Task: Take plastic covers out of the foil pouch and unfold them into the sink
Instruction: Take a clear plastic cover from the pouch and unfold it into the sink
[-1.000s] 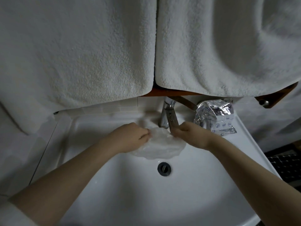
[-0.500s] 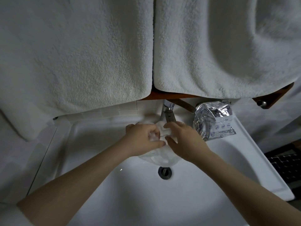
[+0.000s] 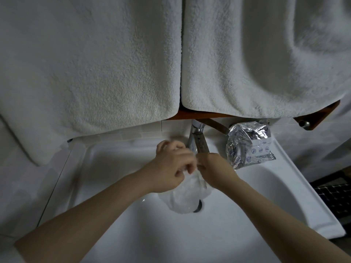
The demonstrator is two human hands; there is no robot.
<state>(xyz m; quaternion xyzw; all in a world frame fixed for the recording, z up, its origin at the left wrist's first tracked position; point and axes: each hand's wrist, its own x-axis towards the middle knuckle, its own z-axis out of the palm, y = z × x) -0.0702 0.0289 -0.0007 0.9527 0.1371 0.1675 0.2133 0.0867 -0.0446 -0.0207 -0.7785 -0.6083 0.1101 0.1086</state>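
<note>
Cover (image 3: 183, 198) seemingly hanging below grip

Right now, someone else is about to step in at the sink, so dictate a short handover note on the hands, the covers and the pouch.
Left hand and right hand both pinch one plastic cover over the sink; it hangs bunched, partly hiding the drain.
Foil pouch sits opened on the sink's back right ledge, beside the faucet.
Done: one cover out.
Left: spread it into the basin, then pull out any others; the pouch's contents are not visible.
</note>
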